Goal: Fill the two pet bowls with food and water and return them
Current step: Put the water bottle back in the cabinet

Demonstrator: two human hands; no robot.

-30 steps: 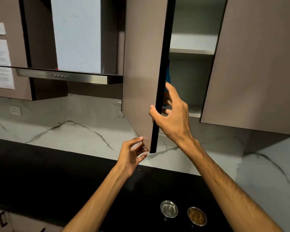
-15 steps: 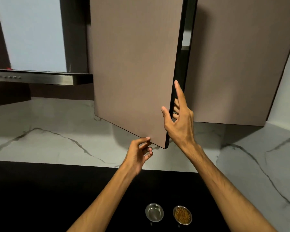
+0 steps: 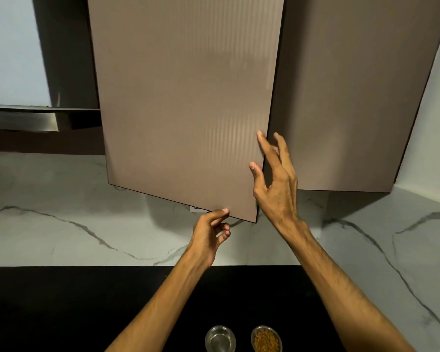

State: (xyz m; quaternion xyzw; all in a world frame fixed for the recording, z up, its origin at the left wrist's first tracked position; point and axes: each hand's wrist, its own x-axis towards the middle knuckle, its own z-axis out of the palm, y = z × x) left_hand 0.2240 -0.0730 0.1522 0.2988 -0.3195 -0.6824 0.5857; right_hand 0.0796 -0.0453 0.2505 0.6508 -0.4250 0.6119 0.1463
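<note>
Two small steel pet bowls stand side by side on the black counter near the bottom edge. The left bowl [image 3: 220, 338] looks shiny inside; the right bowl [image 3: 266, 339] holds brown kibble. Above them a taupe cabinet door [image 3: 186, 102] is almost closed. My right hand [image 3: 274, 179] rests with straight fingers against the door's right edge. My left hand [image 3: 210, 235] touches the door's bottom edge with thumb and curled fingers near its lower right corner.
A second closed taupe cabinet door [image 3: 353, 97] is to the right. A steel range hood [image 3: 21, 120] hangs at the left. White marble backsplash [image 3: 61, 212] runs behind the black counter [image 3: 61, 313] and turns a corner at the right.
The cabinet door has swung from wide open to nearly closed, hiding the shelves inside. Both hands followed it to the right. The view shifted so the bowls sit lower centre.
</note>
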